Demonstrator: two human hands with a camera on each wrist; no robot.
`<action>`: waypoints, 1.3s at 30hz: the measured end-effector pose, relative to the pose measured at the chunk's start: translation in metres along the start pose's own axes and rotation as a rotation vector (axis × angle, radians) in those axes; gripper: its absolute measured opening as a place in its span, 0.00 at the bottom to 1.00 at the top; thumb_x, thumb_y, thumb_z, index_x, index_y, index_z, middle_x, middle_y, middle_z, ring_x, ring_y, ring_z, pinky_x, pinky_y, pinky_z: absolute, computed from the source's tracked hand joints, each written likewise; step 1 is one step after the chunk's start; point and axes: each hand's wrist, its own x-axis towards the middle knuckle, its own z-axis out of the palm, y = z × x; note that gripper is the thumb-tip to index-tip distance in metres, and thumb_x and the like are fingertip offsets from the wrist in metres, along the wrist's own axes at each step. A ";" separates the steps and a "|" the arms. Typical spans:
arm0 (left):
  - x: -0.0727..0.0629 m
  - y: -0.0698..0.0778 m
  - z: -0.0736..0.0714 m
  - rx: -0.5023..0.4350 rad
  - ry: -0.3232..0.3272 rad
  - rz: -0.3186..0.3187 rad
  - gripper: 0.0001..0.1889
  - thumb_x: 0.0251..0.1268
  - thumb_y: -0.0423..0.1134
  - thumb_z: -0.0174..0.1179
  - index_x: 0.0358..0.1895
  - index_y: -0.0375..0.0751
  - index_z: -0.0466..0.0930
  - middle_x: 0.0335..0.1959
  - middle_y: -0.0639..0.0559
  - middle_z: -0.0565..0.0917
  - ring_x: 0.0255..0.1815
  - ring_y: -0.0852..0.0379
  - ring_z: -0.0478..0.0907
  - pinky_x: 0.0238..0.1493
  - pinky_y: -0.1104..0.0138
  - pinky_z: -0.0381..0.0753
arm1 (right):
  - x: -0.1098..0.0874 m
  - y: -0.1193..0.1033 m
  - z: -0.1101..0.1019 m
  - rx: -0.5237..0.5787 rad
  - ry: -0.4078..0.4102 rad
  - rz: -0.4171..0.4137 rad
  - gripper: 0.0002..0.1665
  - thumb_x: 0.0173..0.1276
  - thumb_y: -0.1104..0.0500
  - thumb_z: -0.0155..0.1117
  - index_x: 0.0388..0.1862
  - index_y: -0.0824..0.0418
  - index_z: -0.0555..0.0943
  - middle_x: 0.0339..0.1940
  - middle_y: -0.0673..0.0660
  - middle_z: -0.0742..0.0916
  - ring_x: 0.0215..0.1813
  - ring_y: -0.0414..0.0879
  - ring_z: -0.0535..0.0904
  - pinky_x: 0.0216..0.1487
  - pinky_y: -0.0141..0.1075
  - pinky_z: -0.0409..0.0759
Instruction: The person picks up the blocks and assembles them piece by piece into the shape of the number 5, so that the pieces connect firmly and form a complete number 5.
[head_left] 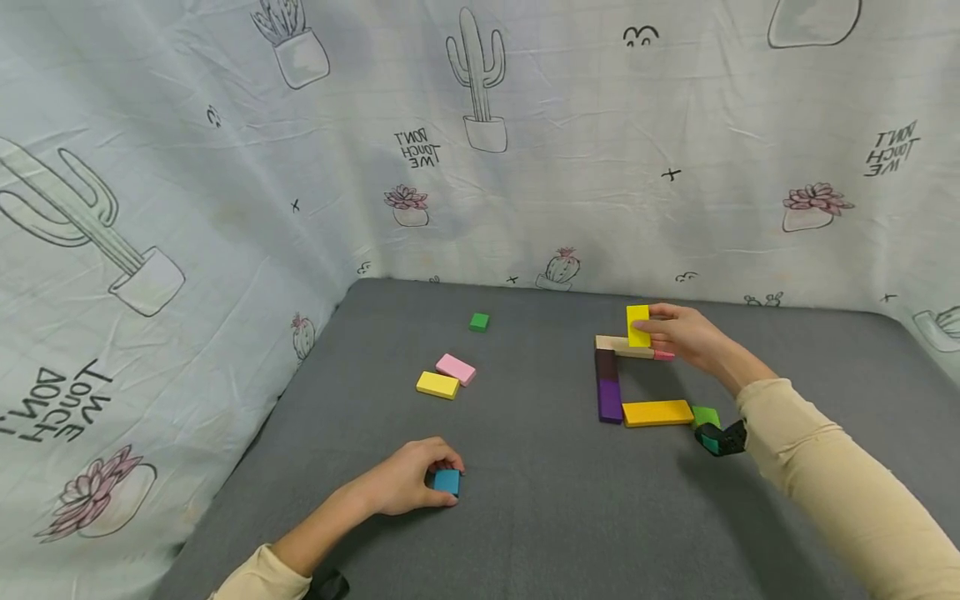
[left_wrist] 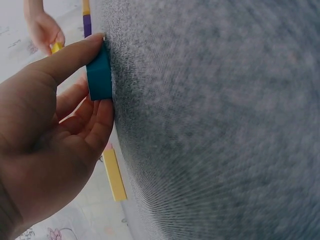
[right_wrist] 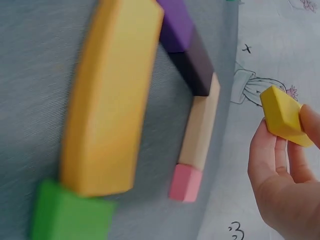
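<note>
My left hand (head_left: 412, 477) pinches a blue block (head_left: 447, 482) down at the grey cloth, thumb on one side and fingers on the other. Raised above the far side of a block outline, my right hand (head_left: 693, 335) holds a bright yellow block (head_left: 637, 326) between thumb and fingertips. That outline has a natural wood block (head_left: 622, 347) and a pink block (right_wrist: 185, 183) along its far side. A dark brown block (head_left: 605, 365) and a purple block (head_left: 610, 402) form its left side. Nearest me lie an orange-yellow block (head_left: 658, 413) and a light green block (head_left: 705, 416).
A pale yellow block (head_left: 437, 384) and a light pink block (head_left: 456, 369) lie close together left of the outline. Farther back is a small green block (head_left: 479, 322). A white printed curtain (head_left: 570, 167) hangs behind and left of the grey-covered table (head_left: 540, 508).
</note>
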 end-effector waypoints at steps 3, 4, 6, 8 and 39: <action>0.001 -0.001 0.001 -0.001 -0.003 0.005 0.16 0.56 0.41 0.70 0.46 0.45 0.78 0.40 0.60 0.74 0.39 0.63 0.71 0.42 0.69 0.74 | -0.011 0.008 -0.004 -0.006 -0.012 0.007 0.42 0.73 0.53 0.57 0.73 0.71 0.49 0.63 0.66 0.67 0.51 0.45 0.73 0.63 0.47 0.66; 0.001 -0.002 0.001 -0.003 -0.003 0.007 0.15 0.56 0.41 0.70 0.46 0.45 0.78 0.40 0.60 0.74 0.39 0.63 0.71 0.42 0.69 0.74 | -0.015 0.011 -0.005 -0.008 -0.017 0.009 0.42 0.73 0.52 0.57 0.73 0.71 0.50 0.62 0.66 0.68 0.49 0.43 0.73 0.62 0.47 0.66; 0.001 -0.002 0.001 -0.006 -0.002 0.012 0.15 0.56 0.41 0.70 0.46 0.45 0.78 0.40 0.60 0.75 0.39 0.63 0.71 0.42 0.68 0.74 | -0.022 0.017 -0.008 0.000 -0.026 0.015 0.43 0.72 0.51 0.57 0.73 0.72 0.49 0.61 0.65 0.68 0.48 0.41 0.74 0.62 0.46 0.67; 0.001 -0.003 0.001 -0.008 0.000 0.014 0.16 0.56 0.40 0.70 0.46 0.45 0.78 0.40 0.60 0.75 0.39 0.63 0.72 0.42 0.68 0.74 | -0.029 0.023 -0.012 0.007 -0.038 0.020 0.44 0.73 0.50 0.57 0.73 0.73 0.47 0.61 0.64 0.68 0.48 0.40 0.74 0.61 0.44 0.68; 0.006 0.000 0.000 0.008 -0.018 0.003 0.16 0.57 0.44 0.69 0.46 0.45 0.78 0.40 0.61 0.75 0.40 0.64 0.72 0.43 0.67 0.75 | -0.123 0.097 -0.023 0.213 -0.032 0.134 0.36 0.72 0.57 0.58 0.67 0.73 0.54 0.47 0.55 0.78 0.45 0.45 0.80 0.50 0.44 0.78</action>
